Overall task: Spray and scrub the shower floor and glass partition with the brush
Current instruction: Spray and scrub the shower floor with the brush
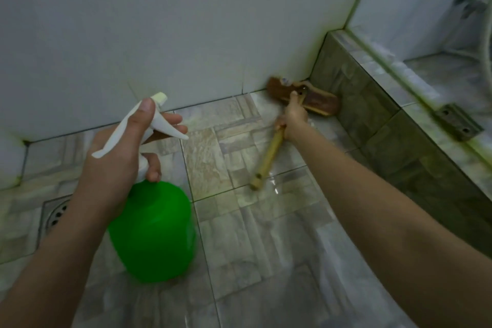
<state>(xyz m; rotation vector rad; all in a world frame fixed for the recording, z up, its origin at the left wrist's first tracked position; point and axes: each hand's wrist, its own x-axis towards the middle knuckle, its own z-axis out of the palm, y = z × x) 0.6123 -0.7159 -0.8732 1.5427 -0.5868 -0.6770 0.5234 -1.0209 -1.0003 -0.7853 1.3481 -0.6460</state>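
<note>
My left hand (119, 146) grips the white trigger head of a green spray bottle (151, 231), held above the tiled shower floor (234, 221), nozzle pointing toward the far wall. My right hand (292, 120) holds the wooden handle of a scrub brush (316, 101). The brush head lies on the floor in the far corner, where the white wall meets the low tiled curb. The handle's free end (257, 181) points back toward me. The floor looks wet and shiny near the brush.
A metal floor drain (57, 212) sits at the left. A low tiled curb (372, 104) with a metal bracket (458, 121) runs along the right. A shower fitting and hose (476, 5) hang at top right. White wall tiles (159, 21) fill the back.
</note>
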